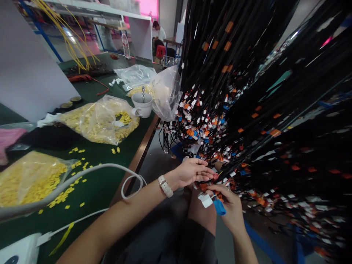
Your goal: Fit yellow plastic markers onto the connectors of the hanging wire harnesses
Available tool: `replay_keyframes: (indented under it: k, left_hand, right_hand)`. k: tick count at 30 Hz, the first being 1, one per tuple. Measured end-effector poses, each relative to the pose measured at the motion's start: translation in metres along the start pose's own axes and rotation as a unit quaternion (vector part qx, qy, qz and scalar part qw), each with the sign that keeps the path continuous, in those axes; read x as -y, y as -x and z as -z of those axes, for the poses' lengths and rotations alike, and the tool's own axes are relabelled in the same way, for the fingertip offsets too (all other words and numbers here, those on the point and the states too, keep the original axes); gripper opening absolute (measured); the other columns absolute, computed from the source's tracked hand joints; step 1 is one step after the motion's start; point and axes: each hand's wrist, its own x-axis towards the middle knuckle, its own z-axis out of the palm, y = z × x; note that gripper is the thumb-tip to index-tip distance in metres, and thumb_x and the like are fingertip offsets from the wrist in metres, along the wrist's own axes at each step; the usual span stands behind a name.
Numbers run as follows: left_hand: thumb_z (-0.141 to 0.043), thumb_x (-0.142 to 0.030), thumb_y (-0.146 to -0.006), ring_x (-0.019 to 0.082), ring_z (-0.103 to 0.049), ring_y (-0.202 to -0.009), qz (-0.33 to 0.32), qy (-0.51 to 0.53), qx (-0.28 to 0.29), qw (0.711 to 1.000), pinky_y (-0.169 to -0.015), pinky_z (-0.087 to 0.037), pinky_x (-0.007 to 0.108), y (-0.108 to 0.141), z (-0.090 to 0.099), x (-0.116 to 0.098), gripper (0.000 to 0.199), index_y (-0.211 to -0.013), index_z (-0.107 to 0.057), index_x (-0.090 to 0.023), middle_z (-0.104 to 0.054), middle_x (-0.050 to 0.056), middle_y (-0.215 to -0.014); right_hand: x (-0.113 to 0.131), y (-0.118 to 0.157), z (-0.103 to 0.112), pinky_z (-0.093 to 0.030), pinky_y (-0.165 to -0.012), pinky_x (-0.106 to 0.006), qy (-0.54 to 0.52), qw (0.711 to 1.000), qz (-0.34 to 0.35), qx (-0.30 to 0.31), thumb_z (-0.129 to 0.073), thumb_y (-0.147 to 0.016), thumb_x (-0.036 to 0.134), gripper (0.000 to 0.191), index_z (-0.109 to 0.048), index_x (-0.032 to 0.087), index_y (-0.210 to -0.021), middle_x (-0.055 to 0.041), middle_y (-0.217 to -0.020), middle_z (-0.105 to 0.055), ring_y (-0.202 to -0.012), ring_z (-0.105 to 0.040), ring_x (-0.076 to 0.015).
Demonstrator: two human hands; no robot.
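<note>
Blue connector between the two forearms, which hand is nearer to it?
Right. The right hand is right by the blue connector, on its right in the picture; the left hand is farther off, up and to the left.

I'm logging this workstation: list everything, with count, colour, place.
Cables: many, black, hanging right
Connectors: many, white, orange, blue, at cable ends
Table: one, green, left
Bags: several, clear, on table
Loose pieces: many, yellow, on table
Mug: one, white, table edge
Bottle: one, clear, table's far end
Wires: several, yellow, far left
Panel: one, white, upper left
Stool: one, red, background
Person: one, white top, background
Cord: one, grey, over table
Box: one, white, lower left
Cloth: one, pink, left edge
Watch: one, white, left wrist
Left hand: one, bare, by connectors
Right hand: one, bare, at connectors
</note>
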Motion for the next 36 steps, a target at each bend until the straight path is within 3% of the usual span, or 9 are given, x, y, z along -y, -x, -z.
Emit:
replay_keyframes:
  k: [4,9,15,23,30,32,36]
  left_hand:
    - [-0.050,-0.009,-0.084,0.011,-0.065,-0.067,0.016,-0.015,0.007,1.000,-0.067,-0.050,0.021,0.004,0.004,-0.002,0.005,-0.082,-0.054,-0.008,-0.068,0.012,-0.081]
    - [-0.051,-0.014,-0.085,0.010,-0.064,-0.065,0.023,-0.020,0.007,0.999,-0.063,-0.050,0.019,0.004,0.010,-0.001,0.010,-0.086,-0.059,-0.008,-0.068,0.011,-0.082]
    - [-0.044,-0.020,-0.089,0.014,-0.066,-0.069,0.036,0.002,0.016,0.999,-0.067,-0.051,0.024,-0.002,0.015,0.004,0.022,-0.088,-0.059,-0.005,-0.068,0.016,-0.084]
    - [-0.048,0.000,-0.078,0.020,-0.066,-0.083,0.027,0.041,-0.015,0.999,-0.081,-0.050,0.032,-0.003,0.016,0.002,0.019,-0.093,-0.059,-0.002,-0.066,0.020,-0.090]
    - [-0.048,-0.013,-0.085,0.014,-0.065,-0.063,-0.009,0.077,-0.099,0.992,-0.064,-0.053,0.024,-0.015,0.030,0.009,0.013,-0.093,-0.054,-0.006,-0.066,0.014,-0.074]
    - [-0.045,-0.014,-0.086,0.015,-0.065,-0.060,-0.016,0.091,-0.127,0.988,-0.062,-0.053,0.025,-0.018,0.032,0.010,0.017,-0.101,-0.048,-0.007,-0.066,0.014,-0.073]
    - [-0.046,0.008,-0.075,0.016,-0.067,-0.073,-0.033,0.082,-0.130,0.988,-0.076,-0.052,0.029,-0.017,0.033,0.010,0.047,-0.118,-0.037,-0.008,-0.066,0.013,-0.080]
  right_hand:
    - [0.002,0.000,0.001,-0.045,-0.062,-0.028,-0.001,1.000,0.013,-0.007,-0.056,-0.078,0.026,0.013,-0.068,0.021,-0.082,-0.0028,-0.073,-0.065,-0.069,-0.060,-0.0187]
    - [-0.004,0.000,-0.002,-0.042,-0.056,-0.026,-0.023,0.999,-0.035,-0.035,-0.053,-0.074,0.025,0.014,-0.066,0.020,-0.075,-0.0002,-0.065,-0.061,-0.060,-0.055,-0.0166]
    - [-0.012,-0.003,-0.007,-0.040,-0.052,-0.026,-0.046,0.993,-0.093,-0.048,-0.050,-0.079,0.035,0.025,-0.060,0.018,-0.063,-0.0005,-0.056,-0.058,-0.053,-0.051,-0.0159]
    - [-0.009,-0.007,-0.005,-0.036,-0.049,-0.025,-0.053,0.987,-0.142,-0.058,-0.051,-0.077,0.037,0.032,-0.048,0.019,-0.050,0.0014,-0.048,-0.049,-0.049,-0.044,-0.0141]
    - [-0.003,-0.010,-0.004,-0.033,-0.047,-0.025,-0.031,0.987,-0.148,-0.047,-0.050,-0.076,0.038,0.035,-0.047,0.020,-0.047,0.0011,-0.046,-0.047,-0.049,-0.043,-0.0150]
    - [-0.005,-0.009,-0.004,-0.033,-0.047,-0.025,-0.033,0.988,-0.146,-0.043,-0.049,-0.076,0.038,0.034,-0.046,0.020,-0.047,0.0015,-0.045,-0.046,-0.049,-0.043,-0.0149]
    - [-0.010,-0.007,-0.004,-0.031,-0.047,-0.025,-0.039,0.988,-0.142,-0.037,-0.049,-0.075,0.034,0.028,-0.048,0.020,-0.051,0.0025,-0.048,-0.044,-0.049,-0.041,-0.0140]
